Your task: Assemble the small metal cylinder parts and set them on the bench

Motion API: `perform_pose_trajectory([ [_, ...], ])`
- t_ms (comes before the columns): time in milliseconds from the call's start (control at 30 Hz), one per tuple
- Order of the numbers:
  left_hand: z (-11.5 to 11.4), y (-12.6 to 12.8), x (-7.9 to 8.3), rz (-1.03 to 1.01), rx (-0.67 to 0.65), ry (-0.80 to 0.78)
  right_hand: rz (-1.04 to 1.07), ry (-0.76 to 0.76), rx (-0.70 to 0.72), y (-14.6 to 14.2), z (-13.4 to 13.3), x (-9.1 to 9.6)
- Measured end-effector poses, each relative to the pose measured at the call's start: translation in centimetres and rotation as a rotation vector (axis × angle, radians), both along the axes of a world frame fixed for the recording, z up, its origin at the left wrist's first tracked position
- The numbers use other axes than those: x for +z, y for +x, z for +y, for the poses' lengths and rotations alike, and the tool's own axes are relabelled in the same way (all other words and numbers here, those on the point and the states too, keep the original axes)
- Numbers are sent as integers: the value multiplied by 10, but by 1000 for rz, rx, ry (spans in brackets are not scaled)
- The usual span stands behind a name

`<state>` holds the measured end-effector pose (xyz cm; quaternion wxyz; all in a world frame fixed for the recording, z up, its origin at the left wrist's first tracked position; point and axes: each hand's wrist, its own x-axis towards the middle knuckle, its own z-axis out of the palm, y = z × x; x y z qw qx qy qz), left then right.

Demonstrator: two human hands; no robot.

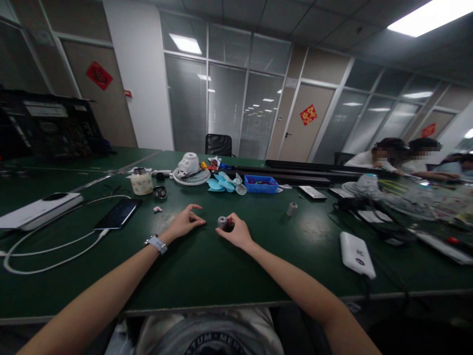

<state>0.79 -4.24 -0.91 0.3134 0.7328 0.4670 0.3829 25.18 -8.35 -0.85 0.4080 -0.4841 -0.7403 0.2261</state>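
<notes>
My right hand (236, 231) has its thumb and fingers closed around a small grey metal cylinder (222, 221), which stands upright on the green table (199, 276). To its left, my left hand (185, 220) rests over the table with fingers apart and nothing between them; a watch is on that wrist. A second grey cylinder (291, 209) stands farther right, apart from both hands. Left of my left hand lies a small pink piece (157, 209), too small to name.
On the left are a phone (118, 214) on a white cable, a white box-shaped device (40, 209) and a cream jar (141, 182). Behind my hands sit fan parts (192, 176), blue blades (221, 183) and a blue tray (260, 184). A white power bank (356, 254) lies right.
</notes>
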Motion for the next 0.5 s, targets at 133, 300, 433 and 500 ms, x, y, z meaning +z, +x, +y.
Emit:
perform_pose_trajectory([
  [133, -1, 3, -2, -9, -55, -29, -33, 15, 14, 1, -1, 1],
  [300, -6, 6, 3, -5, -13, -35, -203, 88, -74, 6, 6, 1],
  [433, -8, 9, 5, 7, 37, -41, -218, 13, -205, 46, 27, 4],
  [500, -9, 10, 7, 4, 57, -44, -227, -27, -360, 79, 42, 4],
])
